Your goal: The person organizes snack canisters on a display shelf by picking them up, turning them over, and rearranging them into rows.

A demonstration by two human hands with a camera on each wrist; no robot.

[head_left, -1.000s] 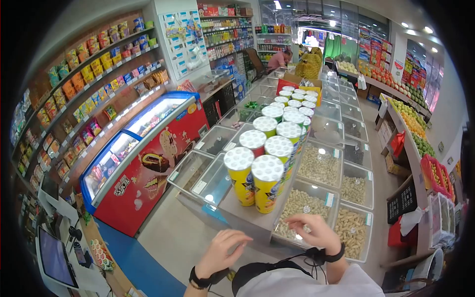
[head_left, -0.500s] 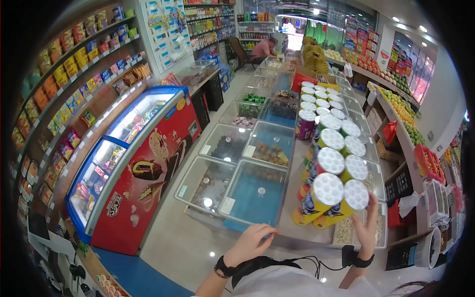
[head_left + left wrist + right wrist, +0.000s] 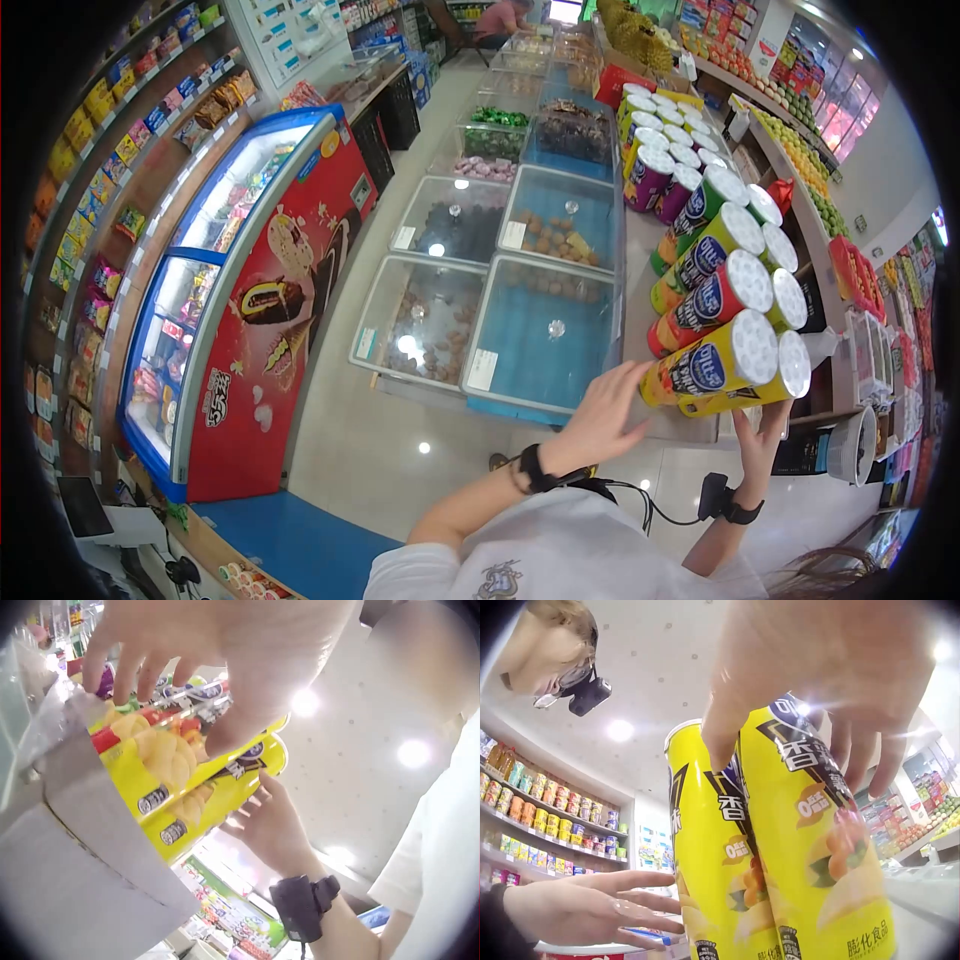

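Observation:
Two yellow chip canisters with white lids stand side by side at the front of a double row: the left canister [image 3: 707, 360] and the right canister [image 3: 790, 372]. My left hand [image 3: 598, 420] is at the left canister's lower side, with fingers spread and thumb apart. On the other side, my right hand [image 3: 760, 436] touches the right canister near its upper part, its fingers extended along the side. In the right wrist view, the thumb of that hand [image 3: 817, 682] reaches across in front of the canisters, with fingertips past the right canister's far side.
Behind stand a red canister [image 3: 712, 303] and several other coloured ones on the counter [image 3: 640, 300]. Lidded clear bins [image 3: 540, 330] line the left side. A red ice-cream freezer [image 3: 270, 350] stands farther left, and fruit shelves [image 3: 800, 165] run along the right.
The head view has swung so the canisters appear larger and nearer. My left hand has moved right from the counter's edge to the left canister; my right hand stays by the right canister.

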